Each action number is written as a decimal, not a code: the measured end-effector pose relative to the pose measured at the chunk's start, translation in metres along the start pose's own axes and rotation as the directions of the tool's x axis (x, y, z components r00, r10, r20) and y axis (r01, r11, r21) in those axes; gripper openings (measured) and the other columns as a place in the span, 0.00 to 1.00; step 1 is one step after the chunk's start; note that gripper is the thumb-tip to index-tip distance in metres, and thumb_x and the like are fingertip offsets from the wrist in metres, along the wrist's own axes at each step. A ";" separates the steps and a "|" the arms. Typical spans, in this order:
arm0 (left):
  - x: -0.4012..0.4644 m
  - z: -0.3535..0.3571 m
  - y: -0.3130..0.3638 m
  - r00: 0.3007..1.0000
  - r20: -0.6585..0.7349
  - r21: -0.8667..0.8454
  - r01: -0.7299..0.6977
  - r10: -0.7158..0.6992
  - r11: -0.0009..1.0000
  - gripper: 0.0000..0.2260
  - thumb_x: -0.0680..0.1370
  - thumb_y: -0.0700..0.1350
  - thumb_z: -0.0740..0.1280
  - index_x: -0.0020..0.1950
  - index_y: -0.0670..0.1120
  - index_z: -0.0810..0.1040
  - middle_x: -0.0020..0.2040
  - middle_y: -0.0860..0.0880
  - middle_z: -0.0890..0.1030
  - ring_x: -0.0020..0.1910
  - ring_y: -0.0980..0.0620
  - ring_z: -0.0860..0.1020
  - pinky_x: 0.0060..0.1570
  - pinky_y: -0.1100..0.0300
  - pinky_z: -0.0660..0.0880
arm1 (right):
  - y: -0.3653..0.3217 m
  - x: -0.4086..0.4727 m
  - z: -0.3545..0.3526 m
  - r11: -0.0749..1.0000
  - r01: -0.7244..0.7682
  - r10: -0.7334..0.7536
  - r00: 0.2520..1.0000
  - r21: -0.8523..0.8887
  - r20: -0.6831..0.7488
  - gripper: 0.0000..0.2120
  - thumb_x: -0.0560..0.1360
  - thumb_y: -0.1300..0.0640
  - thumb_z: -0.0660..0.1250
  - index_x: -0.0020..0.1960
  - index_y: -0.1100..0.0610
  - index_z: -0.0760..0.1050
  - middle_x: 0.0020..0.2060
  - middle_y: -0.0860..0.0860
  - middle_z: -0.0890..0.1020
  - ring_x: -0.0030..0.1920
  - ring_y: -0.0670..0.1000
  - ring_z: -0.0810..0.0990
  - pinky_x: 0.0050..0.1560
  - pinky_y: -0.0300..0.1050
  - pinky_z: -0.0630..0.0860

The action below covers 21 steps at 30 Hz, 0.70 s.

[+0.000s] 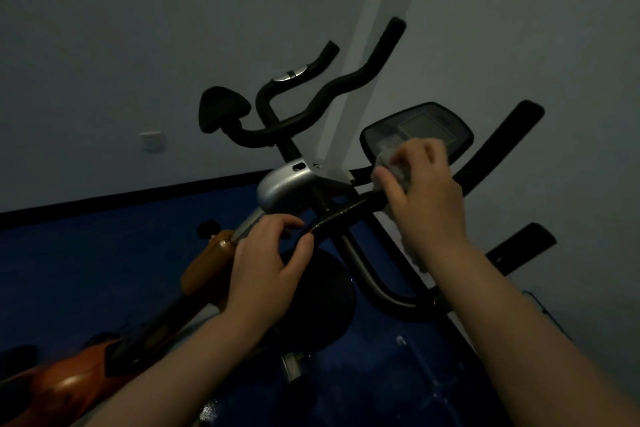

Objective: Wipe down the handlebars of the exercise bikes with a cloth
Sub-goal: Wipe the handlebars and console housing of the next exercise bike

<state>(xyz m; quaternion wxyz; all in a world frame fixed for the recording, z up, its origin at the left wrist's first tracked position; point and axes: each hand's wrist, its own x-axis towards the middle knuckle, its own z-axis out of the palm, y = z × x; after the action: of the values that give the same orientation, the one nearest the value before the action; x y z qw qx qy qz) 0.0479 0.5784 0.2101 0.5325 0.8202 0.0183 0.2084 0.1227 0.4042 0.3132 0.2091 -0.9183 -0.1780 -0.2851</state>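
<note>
- We look down in dim light at the near exercise bike (294, 184), silver at its housing, standing on a blue floor (86, 253) against a pale wall (138, 28); every place below is given from that bike.
- Beyond the bike, toward the wall, stands a second bike's handlebar (332, 87), its black curved bars rising upward, with a dark saddle (221, 107) at their left.
- Left of and below the bike lies an orange frame (204, 267) running down to the lower left corner.
- At the bike's upper right sits its console (419, 128), a dark panel with a greyish screen, partly covered by our right hand.
- Across the bike's front runs its black handlebar (346, 211), from the left grip up toward the console; further black bar ends (516, 135) stick out to the right.
- Our right hand (426, 198) curls round a grey cloth (394, 170) and presses it on the handlebar just below the console; a strip of cloth hangs down under the wrist.
- Our left hand (270, 260) pinches the handlebar's left end, thumb and curled fingers closing on the bar.
- A small white wall socket (152, 140) is fixed on the wall, far left of the bike.
</note>
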 end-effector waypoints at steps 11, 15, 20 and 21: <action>-0.002 0.005 -0.013 0.997 0.031 -0.142 0.069 -0.065 0.987 0.10 0.71 0.63 0.62 0.48 0.61 0.70 0.48 0.63 0.74 0.50 0.60 0.75 0.47 0.60 0.72 | -0.019 -0.021 0.034 0.979 0.154 -0.107 0.947 -0.135 0.304 0.08 0.76 0.48 0.62 0.47 0.52 0.72 0.42 0.47 0.76 0.32 0.47 0.75 0.27 0.35 0.66; -0.002 0.005 -0.014 0.996 0.055 -0.158 0.078 -0.070 0.984 0.10 0.71 0.62 0.62 0.48 0.60 0.70 0.47 0.61 0.74 0.50 0.59 0.75 0.48 0.57 0.73 | 0.000 0.007 0.014 0.956 0.032 0.024 0.982 -0.291 0.186 0.13 0.76 0.48 0.65 0.57 0.52 0.73 0.45 0.50 0.81 0.33 0.53 0.80 0.29 0.38 0.65; -0.002 0.004 -0.012 0.994 0.062 -0.165 0.094 -0.085 0.982 0.10 0.71 0.62 0.62 0.48 0.60 0.70 0.47 0.62 0.74 0.50 0.60 0.75 0.49 0.54 0.73 | -0.032 -0.027 0.041 0.973 0.101 -0.032 0.948 -0.207 0.316 0.11 0.76 0.46 0.59 0.47 0.54 0.72 0.41 0.50 0.76 0.30 0.49 0.75 0.26 0.36 0.64; -0.002 0.003 -0.011 0.995 0.063 -0.163 0.091 -0.082 0.983 0.10 0.71 0.62 0.62 0.48 0.60 0.70 0.47 0.62 0.74 0.50 0.60 0.75 0.49 0.53 0.74 | -0.029 -0.020 0.035 0.969 0.145 -0.067 0.933 -0.200 0.355 0.11 0.76 0.46 0.59 0.46 0.54 0.72 0.40 0.49 0.76 0.29 0.49 0.75 0.25 0.37 0.65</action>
<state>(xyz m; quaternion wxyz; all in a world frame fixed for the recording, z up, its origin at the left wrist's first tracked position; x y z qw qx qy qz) 0.0498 0.5802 0.1985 0.6075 0.7772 0.0214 0.1626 0.1101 0.4417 0.2828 0.0546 -0.9606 -0.2284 -0.1488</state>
